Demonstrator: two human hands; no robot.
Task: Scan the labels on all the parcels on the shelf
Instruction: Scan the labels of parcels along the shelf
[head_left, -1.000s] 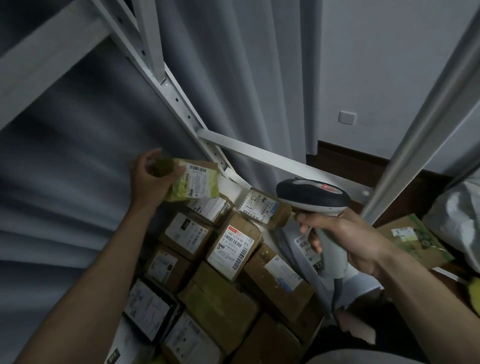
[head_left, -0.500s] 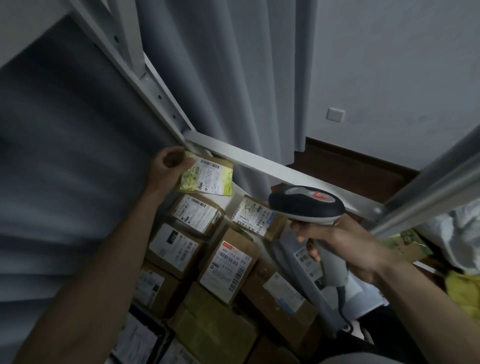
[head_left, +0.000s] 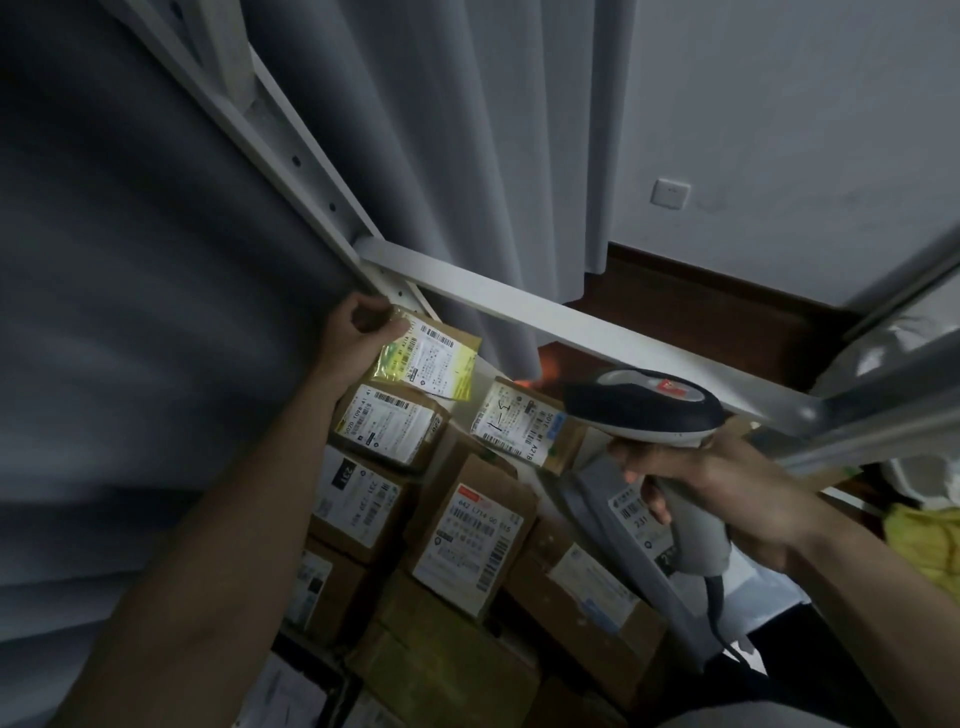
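Parcels crowd the shelf below its white crossbar (head_left: 597, 332), and the left hand (head_left: 358, 338) pinches the corner of a yellow-green packet (head_left: 426, 364) held up just under the bar's left end, label turned toward the camera. Right hand (head_left: 727, 488), fingers wrapped round the grip of the scanner (head_left: 641, 405), sits to the right of the packet and lower, the scanner's nose aimed leftward. Judging by this, the head needs to swing up-left toward the packet's label, whose long axis slants down to the right.
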